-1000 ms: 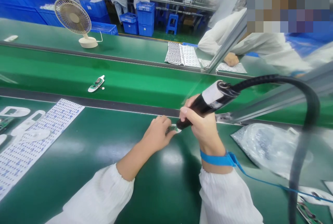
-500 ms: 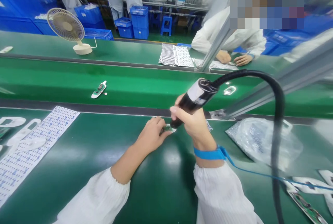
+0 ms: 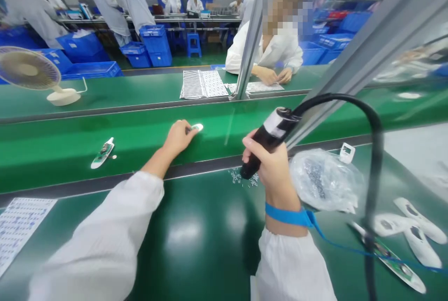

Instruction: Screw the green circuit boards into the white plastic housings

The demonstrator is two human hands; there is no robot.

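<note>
My right hand point(image 3: 268, 161) is wrapped round a black electric screwdriver point(image 3: 268, 140) with a thick black cable running from its top. Its tip points down over a scatter of small screws point(image 3: 245, 178) on the green bench. Over the green belt, my left hand point(image 3: 179, 138) grips a small white casing part point(image 3: 198, 127); the fingers hide most of it. A blue wrist strap point(image 3: 290, 215) circles my right wrist. To the left on the belt lies another white casing with a green circuit board point(image 3: 103, 152).
A clear plastic bag of screws point(image 3: 317, 182) lies right of the screwdriver. White casing shells point(image 3: 416, 231) rest further right. A metal post point(image 3: 250, 35) stands by the belt, with a slanted metal beam point(image 3: 346, 63) at right. Opposite, a co-worker's hands point(image 3: 275, 76) work over printed sheets point(image 3: 203, 84).
My left hand has moved forward from the bench onto the belt with the casing part, away from the screwdriver tip. The view has turned right, and the screw scatter now shows.
</note>
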